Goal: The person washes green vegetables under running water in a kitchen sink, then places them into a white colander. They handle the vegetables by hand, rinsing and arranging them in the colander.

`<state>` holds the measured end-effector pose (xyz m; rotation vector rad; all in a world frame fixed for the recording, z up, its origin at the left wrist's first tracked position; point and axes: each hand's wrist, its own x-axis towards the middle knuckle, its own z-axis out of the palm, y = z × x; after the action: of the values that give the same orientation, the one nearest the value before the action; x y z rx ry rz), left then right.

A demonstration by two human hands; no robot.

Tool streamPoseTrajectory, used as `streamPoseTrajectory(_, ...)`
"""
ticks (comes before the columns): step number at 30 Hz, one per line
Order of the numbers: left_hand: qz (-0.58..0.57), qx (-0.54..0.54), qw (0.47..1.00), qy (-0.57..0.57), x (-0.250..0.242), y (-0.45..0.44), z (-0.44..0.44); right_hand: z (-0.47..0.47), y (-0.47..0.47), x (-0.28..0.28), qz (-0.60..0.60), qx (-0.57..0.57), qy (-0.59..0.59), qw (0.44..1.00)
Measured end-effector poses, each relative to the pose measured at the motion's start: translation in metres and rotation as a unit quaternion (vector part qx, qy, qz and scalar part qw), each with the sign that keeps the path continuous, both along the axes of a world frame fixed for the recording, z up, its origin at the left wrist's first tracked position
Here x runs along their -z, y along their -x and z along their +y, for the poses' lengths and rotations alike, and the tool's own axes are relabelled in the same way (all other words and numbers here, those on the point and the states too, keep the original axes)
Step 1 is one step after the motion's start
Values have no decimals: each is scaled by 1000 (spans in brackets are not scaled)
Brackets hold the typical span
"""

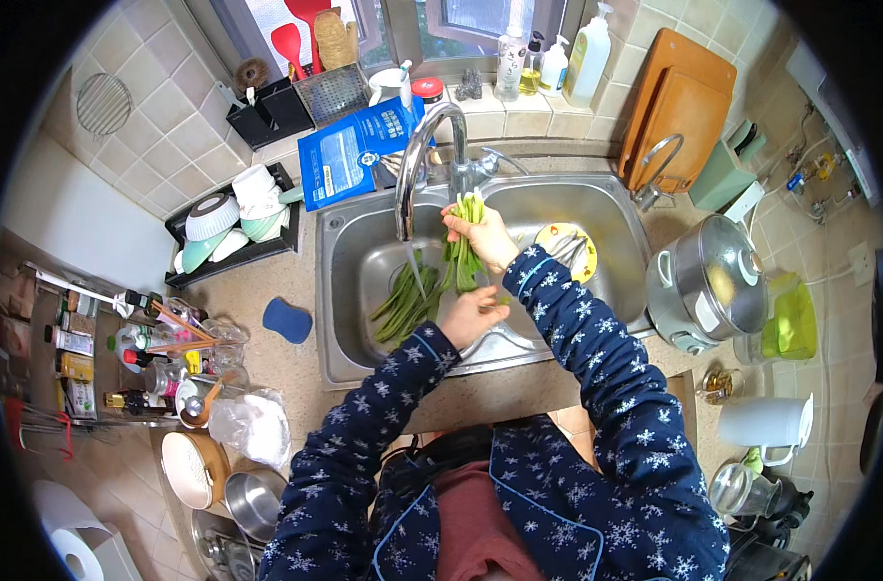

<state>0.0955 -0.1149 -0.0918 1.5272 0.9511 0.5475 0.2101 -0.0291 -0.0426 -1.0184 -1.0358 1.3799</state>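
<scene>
My right hand [488,236] is closed around the pale stems of a bunch of leafy greens [464,254], held above the divider of the double steel sink. The stem ends point up toward the faucet base, and the leaves hang down. Just below those leaves is my left hand [474,317], fingers somewhat apart; a small blurred green bit shows by its fingertips. More wet leafy greens [410,301] lie in the left basin [350,290]. Water runs onto them from the curved chrome faucet [412,156].
In the right basin sits a yellow-rimmed plate [590,267] with what look like small fish. A blue sponge [287,319] lies left of the sink, near a dish rack [232,269] of bowls. A steamer pot [706,283] stands to the right; cutting boards [677,109] lean behind.
</scene>
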Motion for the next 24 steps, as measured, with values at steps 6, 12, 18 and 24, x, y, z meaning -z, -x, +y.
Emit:
streamPoseTrajectory(6,101,-12,994,41,1,39,21,-7,-12,3,39,13,6,999)
streamPoseTrajectory(12,-120,-230,966,-21,-16,84,77,-9,13,15,71,-11,37,997)
streamPoseTrajectory(18,157,-246,954,-71,-35,104,79,-16,43,28,83,-59,63,993)
streamPoseTrajectory(24,-134,-107,983,-68,9,120,70,-17,66,38,91,-76,106,987)
